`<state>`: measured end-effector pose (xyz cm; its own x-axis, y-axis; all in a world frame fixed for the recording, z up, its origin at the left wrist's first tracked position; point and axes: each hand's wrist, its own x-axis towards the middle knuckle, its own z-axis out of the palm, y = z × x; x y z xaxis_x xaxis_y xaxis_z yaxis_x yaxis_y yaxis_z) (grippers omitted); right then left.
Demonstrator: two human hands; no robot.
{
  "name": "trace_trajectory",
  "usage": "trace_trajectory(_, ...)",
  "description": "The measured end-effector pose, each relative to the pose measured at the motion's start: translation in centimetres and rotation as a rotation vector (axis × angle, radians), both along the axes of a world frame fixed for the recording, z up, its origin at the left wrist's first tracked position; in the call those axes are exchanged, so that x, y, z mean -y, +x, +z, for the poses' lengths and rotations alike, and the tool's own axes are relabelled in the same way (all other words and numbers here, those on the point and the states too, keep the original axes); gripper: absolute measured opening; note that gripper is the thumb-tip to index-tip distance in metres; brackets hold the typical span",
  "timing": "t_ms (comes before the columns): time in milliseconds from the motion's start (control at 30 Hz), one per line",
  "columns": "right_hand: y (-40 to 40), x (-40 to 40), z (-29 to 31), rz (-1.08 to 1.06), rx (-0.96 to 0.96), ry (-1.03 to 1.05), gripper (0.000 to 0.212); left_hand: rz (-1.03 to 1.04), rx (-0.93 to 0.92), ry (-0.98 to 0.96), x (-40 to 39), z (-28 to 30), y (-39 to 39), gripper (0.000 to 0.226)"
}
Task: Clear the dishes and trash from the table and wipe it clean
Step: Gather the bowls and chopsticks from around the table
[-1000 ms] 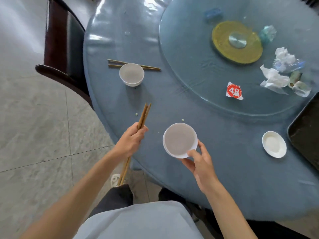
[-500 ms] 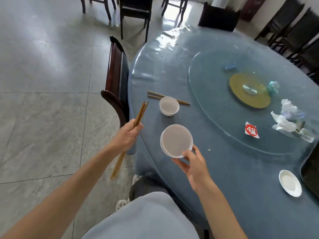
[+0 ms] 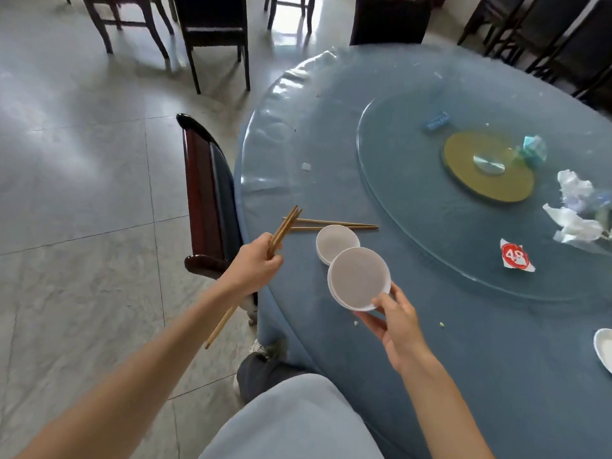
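My right hand [image 3: 395, 318] grips a stack of white bowls [image 3: 359, 282] by its near rim, held above the blue round table [image 3: 463, 342]. Just behind it a second white bowl [image 3: 333, 240] stands on the table, partly covered by the held stack. A pair of chopsticks [image 3: 344, 224] lies flat behind that bowl. My left hand [image 3: 255, 264] is closed on a bundle of chopsticks [image 3: 284, 226] at the table's left edge, tips pointing up and away. Crumpled white tissues [image 3: 574, 213] and a red-and-white wrapper [image 3: 515, 256] lie on the glass turntable [image 3: 430, 226].
A small white dish [image 3: 604, 347] sits at the right frame edge. A dark wooden chair [image 3: 207, 193] stands against the table's left side, beside my left hand. More chairs [image 3: 212, 31] stand across the tiled floor. Small crumbs [image 3: 441, 324] dot the cloth near me.
I have stepped left along the table, so the view has swung. The held bowl stack has come up close to the standing bowl, and my left hand with its chopsticks has neared the lying pair.
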<state>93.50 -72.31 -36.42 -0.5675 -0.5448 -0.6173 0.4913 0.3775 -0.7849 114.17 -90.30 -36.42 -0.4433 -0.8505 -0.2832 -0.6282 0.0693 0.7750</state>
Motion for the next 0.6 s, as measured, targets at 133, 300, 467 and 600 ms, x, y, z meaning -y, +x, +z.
trace_trajectory(133,-0.1,4.2,-0.7,-0.132,0.005,0.029,0.044,-0.093,0.111,-0.012,5.8,-0.2,-1.9,0.012)
trace_trajectory(300,-0.6,8.6,-1.6,-0.226,0.025,0.09,0.037,-0.236,0.24,-0.038,11.8,-1.8,-5.5,0.014)
trace_trajectory(467,-1.0,10.7,-2.4,-0.259,0.051,0.128,0.034,-0.354,0.254,0.07,14.5,-3.6,-9.3,0.017)
trace_trajectory(600,-0.8,11.6,-4.2,-0.337,0.067,0.185,0.032,-0.496,0.282,0.09,16.5,-5.5,-12.7,0.017)
